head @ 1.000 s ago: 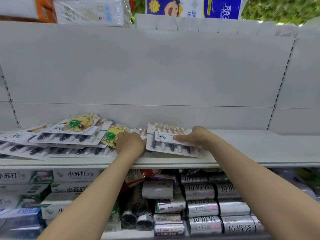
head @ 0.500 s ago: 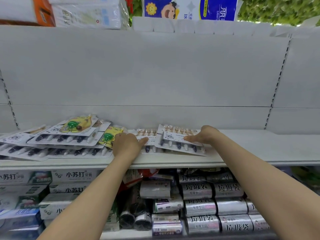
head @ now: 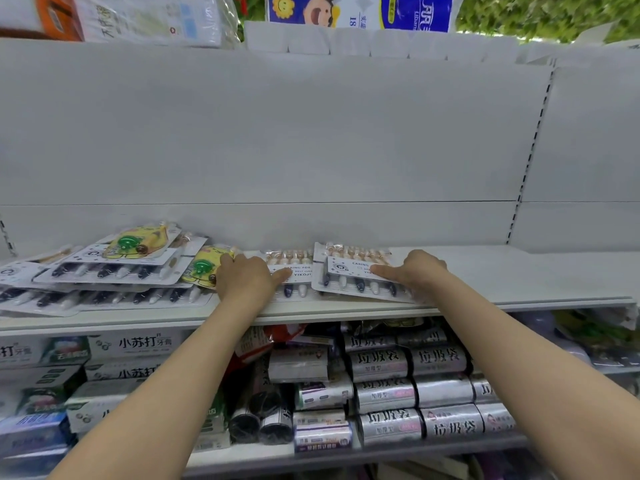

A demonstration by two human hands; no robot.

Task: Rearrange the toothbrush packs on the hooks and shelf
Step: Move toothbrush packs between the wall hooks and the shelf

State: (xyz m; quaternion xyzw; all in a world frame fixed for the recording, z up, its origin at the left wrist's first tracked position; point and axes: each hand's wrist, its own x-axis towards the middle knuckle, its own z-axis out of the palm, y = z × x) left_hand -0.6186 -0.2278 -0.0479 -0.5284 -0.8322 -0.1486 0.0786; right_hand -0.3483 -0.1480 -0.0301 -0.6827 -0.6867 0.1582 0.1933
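The top toothbrush pack [head: 349, 282] has slid right since a second ago, uncovering the lower pack [head: 296, 271] under the left thumb. The right hand [head: 415, 271] pinches the top pack, thumb flat on it. The left hand [head: 244, 278] is curled on the shelf [head: 519, 278]; can't tell if it's gripping anything.

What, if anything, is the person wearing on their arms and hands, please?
Nothing that shows: the left forearm and right forearm are bare with no sleeves, and the left hand and right hand show no gloves, rings, watch or bracelet.
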